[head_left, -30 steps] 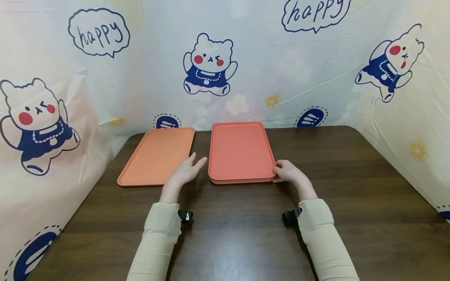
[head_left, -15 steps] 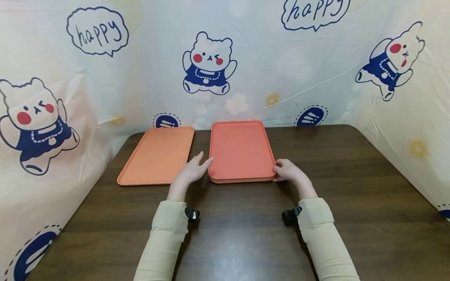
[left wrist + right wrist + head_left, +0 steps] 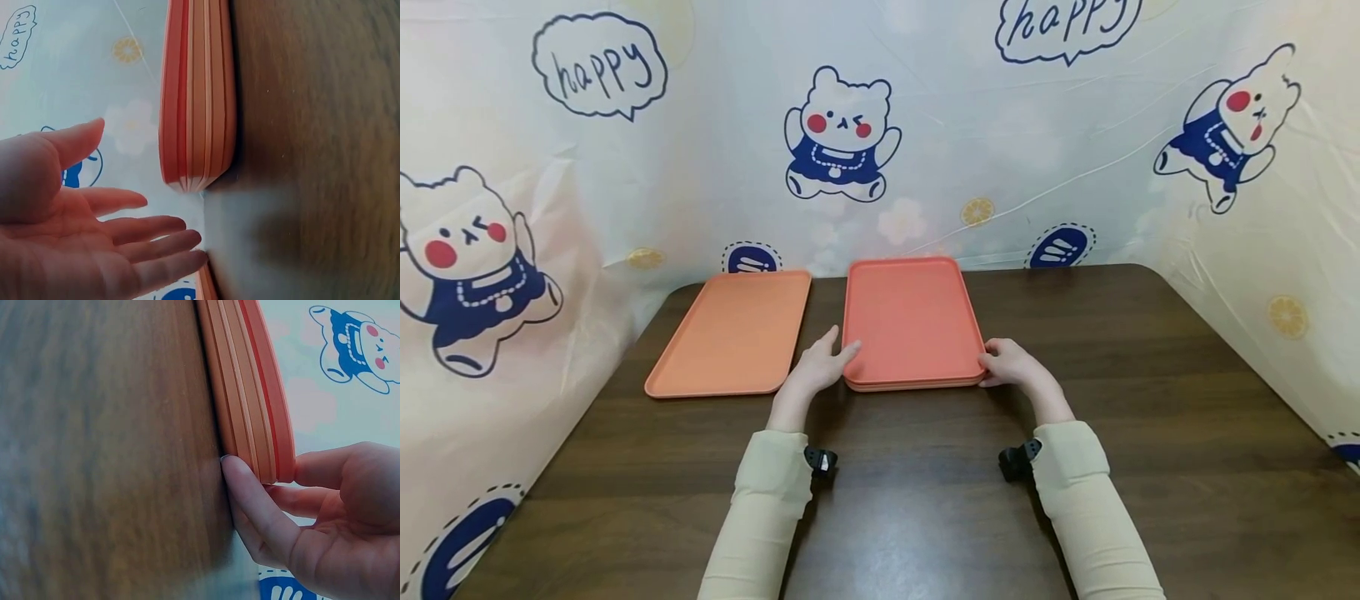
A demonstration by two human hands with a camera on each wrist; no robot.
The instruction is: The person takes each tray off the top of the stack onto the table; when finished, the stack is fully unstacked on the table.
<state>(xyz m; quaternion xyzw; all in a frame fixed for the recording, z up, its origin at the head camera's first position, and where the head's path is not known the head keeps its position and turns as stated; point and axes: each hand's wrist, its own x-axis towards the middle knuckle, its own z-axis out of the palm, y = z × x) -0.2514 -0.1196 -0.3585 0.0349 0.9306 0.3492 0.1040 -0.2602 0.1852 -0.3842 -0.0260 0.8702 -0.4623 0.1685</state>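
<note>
A coral-red tray (image 3: 913, 317) lies on top of a small stack, with orange trays (image 3: 200, 119) beneath it. At the stack's right front corner my right hand (image 3: 1011, 364) grips the edge. In the right wrist view its thumb touches the red rim and a fingertip (image 3: 234, 464) reaches the lowest tray by the table. My left hand (image 3: 820, 367) is at the stack's left front side, fingers extended and thumb spread. The left wrist view shows its palm (image 3: 69, 256) facing the stack, with a gap between.
A single orange tray (image 3: 730, 333) lies flat to the left of the stack, close to my left hand. Both sit near the far edge of a dark wooden table (image 3: 910, 492). A printed cloth (image 3: 700, 150) hangs behind the table and along its sides.
My left hand has moved right, away from the single orange tray and up to the stack's left side. The right hand stays at the stack's right corner; the trays have not moved.
</note>
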